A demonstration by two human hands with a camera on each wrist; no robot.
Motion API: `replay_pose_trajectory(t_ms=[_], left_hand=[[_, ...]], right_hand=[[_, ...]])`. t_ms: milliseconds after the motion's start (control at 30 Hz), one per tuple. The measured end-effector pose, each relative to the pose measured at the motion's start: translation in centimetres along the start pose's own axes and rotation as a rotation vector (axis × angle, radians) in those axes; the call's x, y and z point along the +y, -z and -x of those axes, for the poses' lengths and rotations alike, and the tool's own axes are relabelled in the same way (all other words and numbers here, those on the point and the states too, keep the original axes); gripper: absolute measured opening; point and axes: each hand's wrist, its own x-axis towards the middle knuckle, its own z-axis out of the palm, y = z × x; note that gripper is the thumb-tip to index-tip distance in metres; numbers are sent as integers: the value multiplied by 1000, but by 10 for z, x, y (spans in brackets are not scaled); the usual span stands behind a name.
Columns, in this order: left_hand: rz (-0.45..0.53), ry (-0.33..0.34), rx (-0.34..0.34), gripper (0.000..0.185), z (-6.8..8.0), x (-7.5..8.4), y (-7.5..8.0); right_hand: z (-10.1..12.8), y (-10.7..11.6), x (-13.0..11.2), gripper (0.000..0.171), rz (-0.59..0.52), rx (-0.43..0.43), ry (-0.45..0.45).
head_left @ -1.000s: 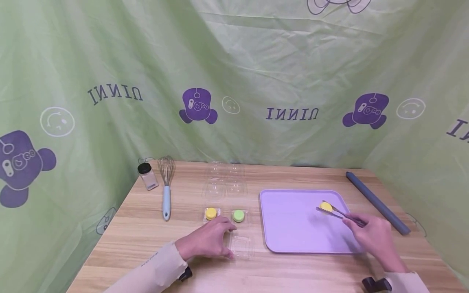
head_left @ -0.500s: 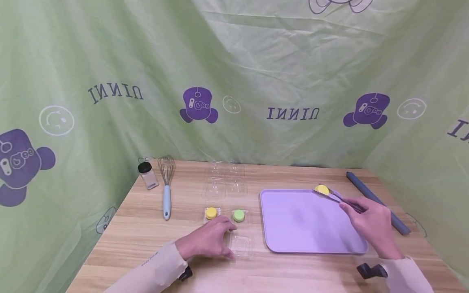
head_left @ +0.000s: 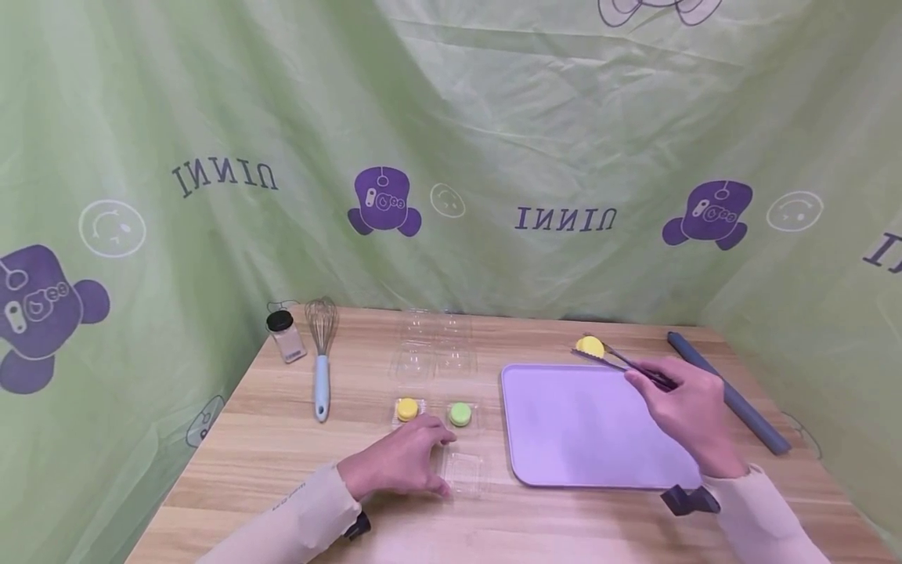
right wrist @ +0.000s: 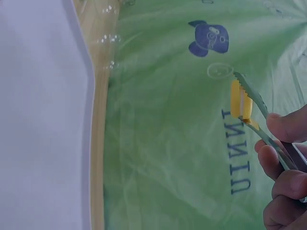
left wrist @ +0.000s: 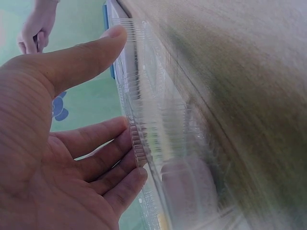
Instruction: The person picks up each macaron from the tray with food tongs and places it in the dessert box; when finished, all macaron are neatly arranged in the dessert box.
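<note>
My right hand (head_left: 687,407) holds small serrated tongs (right wrist: 261,110), and a yellow macaron (head_left: 590,347) is pinched between their tips. They hang in the air over the far edge of the purple tray (head_left: 599,439). My left hand (head_left: 398,462) rests at the left side of a clear plastic box (head_left: 465,470), thumb and fingers spread. In the left wrist view its fingertips touch the ribbed wall of that plastic box (left wrist: 136,139). Two compartments of the box hold a yellow macaron (head_left: 407,409) and a green macaron (head_left: 460,414). Its clear lid (head_left: 435,356) lies folded back behind.
A whisk (head_left: 322,376) with a pale blue handle lies at the left, beside a black-capped jar (head_left: 286,337). Along the right side lies a dark blue roll (head_left: 729,392). Behind the wooden table (head_left: 232,462) hangs a green curtain (head_left: 479,117).
My right hand has carried the tongs and yellow macaron up from above the tray's middle, then leftward past its far edge. The left hand stays at the box.
</note>
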Motion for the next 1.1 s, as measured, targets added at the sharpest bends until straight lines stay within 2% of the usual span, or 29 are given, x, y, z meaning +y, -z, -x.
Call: replay_pose_trajectory(t_ms=[267,500,833,1100], left_hand=[[-5,8,-8,77,1,-1,-3],[-10,20,-13,78,1,-1,-3],[-8,25,-15,76,2,1,0],[-5,22,-8,76,1,0,-1]], right_hand=[[-6,-16,-19,28,-61,33,120],[-11,-26,-32,23,-75,-29,139],[-13,-41,-53,24,-115,-76,186],[-10,-56,-65,23,-257,-121,257]])
